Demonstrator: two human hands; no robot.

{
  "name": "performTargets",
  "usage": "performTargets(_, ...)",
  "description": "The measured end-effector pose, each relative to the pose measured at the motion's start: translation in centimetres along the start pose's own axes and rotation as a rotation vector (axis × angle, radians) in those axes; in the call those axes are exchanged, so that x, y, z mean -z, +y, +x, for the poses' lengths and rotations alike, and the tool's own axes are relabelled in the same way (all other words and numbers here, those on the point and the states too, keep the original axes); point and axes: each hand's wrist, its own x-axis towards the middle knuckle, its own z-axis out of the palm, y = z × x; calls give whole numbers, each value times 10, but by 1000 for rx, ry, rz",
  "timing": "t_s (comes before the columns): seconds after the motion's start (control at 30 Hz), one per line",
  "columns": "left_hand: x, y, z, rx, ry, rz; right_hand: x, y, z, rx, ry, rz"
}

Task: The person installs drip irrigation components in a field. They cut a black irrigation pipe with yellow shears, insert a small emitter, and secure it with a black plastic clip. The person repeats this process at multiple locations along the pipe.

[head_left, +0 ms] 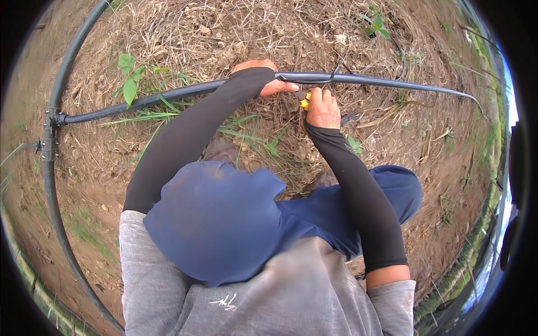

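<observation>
A long black hose runs across the ground in front of me. My left hand is wrapped round it near the middle, thumb on the near side and fingers over the far side. Just right of that grip, a thin black tube lies against the hose and sticks up from it. My right hand is closed on a small yellow-handled tool, close beneath the hose. The tool's dark tip points toward my left thumb; its exact kind is mostly hidden by my fingers.
At the left, the hose joins a thicker black pipe through a bolted clamp fitting. Dry grass and brown soil surround them. Green seedlings grow beside the hose and at the upper right. My bent knees are below my hands.
</observation>
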Motion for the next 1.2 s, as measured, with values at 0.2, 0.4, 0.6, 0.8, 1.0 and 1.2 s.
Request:
performTargets(0.2,-15,-12,9,-27,187,-10,-2,-2,1,-21,-39,41)
performTargets(0.4,-18,-14,11,-24,208,22,-2,1,1,32,38,-5)
performTargets(0.6,-23,-9,13,27,183,16,-3,3,-1,38,-29,-13)
performTargets(0.8,-14,-10,9,5,158,-4,-12,-2,0,-15,88,-88)
performTargets(1.0,-31,-30,16,-236,299,102,-32,5,-41,-68,174,-69)
performTargets(1.2,-47,-30,15,-323,471,121,4,16,-28,-370,-211,844)
